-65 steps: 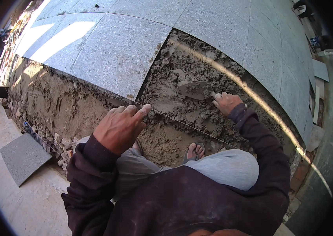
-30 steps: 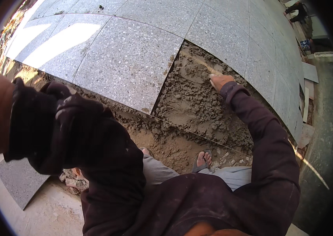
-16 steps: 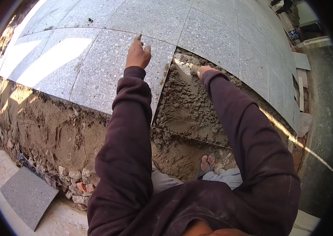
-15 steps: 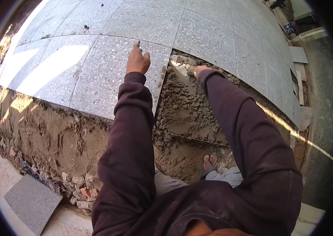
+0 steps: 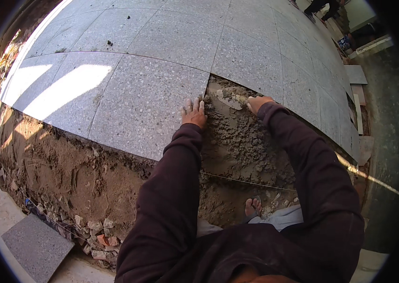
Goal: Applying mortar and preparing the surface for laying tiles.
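Note:
My left hand [image 5: 193, 114] lies on a grey speckled floor tile [image 5: 138, 99], close to the edge of a gap in the paving. Its fingers are stretched out and slightly apart, with nothing held. My right hand [image 5: 257, 103] is closed round the mostly hidden handle of a trowel [image 5: 229, 99]. The trowel's pale, mortar-smeared blade rests on the wet mortar [image 5: 242, 141] at the far end of the gap. That mortar is brown, lumpy in the middle and smoother nearer me.
A taut string [image 5: 249, 181] crosses the near side of the mortar. My sandalled foot [image 5: 253, 207] stands just beyond it. A loose tile [image 5: 38, 246] lies lower left, beside broken bricks and stones [image 5: 102, 240]. Another person's legs [image 5: 322, 8] show at the far right.
My left hand has come right and nearer, from pointing over the tile to lying by the gap's edge. My right hand and the trowel have shifted slightly right in the picture as the view moved.

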Demonstrator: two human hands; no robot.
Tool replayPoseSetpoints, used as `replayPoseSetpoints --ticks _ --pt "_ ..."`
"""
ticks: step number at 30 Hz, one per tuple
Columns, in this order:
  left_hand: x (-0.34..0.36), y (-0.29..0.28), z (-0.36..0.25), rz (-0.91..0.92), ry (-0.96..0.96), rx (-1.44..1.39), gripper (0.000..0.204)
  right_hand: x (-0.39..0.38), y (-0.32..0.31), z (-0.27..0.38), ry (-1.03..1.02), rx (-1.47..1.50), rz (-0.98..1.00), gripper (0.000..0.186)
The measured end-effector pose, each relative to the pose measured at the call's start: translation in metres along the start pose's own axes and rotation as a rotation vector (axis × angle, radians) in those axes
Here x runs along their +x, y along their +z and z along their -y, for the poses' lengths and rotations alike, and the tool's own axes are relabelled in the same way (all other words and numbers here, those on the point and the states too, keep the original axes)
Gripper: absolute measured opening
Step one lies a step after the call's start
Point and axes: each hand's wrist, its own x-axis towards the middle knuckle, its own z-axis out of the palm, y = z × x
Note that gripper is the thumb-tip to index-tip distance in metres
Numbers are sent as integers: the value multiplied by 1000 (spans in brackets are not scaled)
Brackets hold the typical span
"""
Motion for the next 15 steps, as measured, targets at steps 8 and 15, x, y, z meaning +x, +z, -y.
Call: replayPoseSetpoints --ticks 8,15 --pt "4 25 22 -180 144 -19 58 77 10 6 168 87 186 36" --pt "3 13 3 -150 137 58 50 81 -6 14 238 239 257 41"
